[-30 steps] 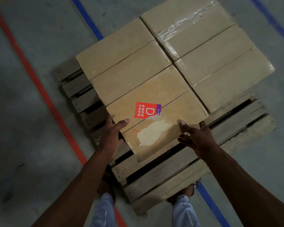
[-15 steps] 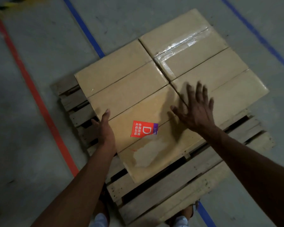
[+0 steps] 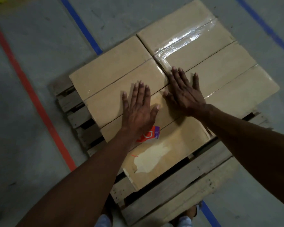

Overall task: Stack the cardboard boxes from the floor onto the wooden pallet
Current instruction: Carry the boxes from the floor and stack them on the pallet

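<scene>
Here, in the head view, the left hand and right hand are laid flat, fingers spread and gripping nothing, on the brown cardboard boxes packed edge to edge on the slatted wooden pallet, apparently to seat them; bare slats remain at six o'clock.

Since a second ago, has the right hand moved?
Yes. The right hand left the near edge of the labelled box and now lies flat farther in, by the taped box.
</scene>
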Demonstrator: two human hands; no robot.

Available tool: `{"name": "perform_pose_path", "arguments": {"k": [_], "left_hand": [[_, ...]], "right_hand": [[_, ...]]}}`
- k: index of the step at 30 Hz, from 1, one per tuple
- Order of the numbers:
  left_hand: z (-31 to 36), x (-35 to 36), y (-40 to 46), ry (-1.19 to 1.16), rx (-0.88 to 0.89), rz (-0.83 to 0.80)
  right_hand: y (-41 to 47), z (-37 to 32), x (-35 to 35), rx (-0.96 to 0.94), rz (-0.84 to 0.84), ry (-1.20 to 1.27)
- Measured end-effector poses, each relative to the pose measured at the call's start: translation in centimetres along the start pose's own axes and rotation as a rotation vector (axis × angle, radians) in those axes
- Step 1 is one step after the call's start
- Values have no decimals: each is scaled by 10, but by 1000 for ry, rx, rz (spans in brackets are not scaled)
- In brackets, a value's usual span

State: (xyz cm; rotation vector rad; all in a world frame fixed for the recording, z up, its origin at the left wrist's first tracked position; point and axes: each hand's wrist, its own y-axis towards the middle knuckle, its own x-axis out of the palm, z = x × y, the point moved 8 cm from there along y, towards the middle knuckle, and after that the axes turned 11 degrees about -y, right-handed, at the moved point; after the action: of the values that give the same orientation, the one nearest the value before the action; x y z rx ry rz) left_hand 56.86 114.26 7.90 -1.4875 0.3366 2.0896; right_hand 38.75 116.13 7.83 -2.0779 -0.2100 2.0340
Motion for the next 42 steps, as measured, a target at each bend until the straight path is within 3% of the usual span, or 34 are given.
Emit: {"name": "perform_pose_path", "arguments": {"k": [12, 42], "left_hand": [[9, 2, 1, 110, 51, 123], [9, 5, 5, 126, 14, 96]], "right_hand": [[2, -3, 7, 26, 56, -86], [1, -2, -1, 70, 15, -59]]}}
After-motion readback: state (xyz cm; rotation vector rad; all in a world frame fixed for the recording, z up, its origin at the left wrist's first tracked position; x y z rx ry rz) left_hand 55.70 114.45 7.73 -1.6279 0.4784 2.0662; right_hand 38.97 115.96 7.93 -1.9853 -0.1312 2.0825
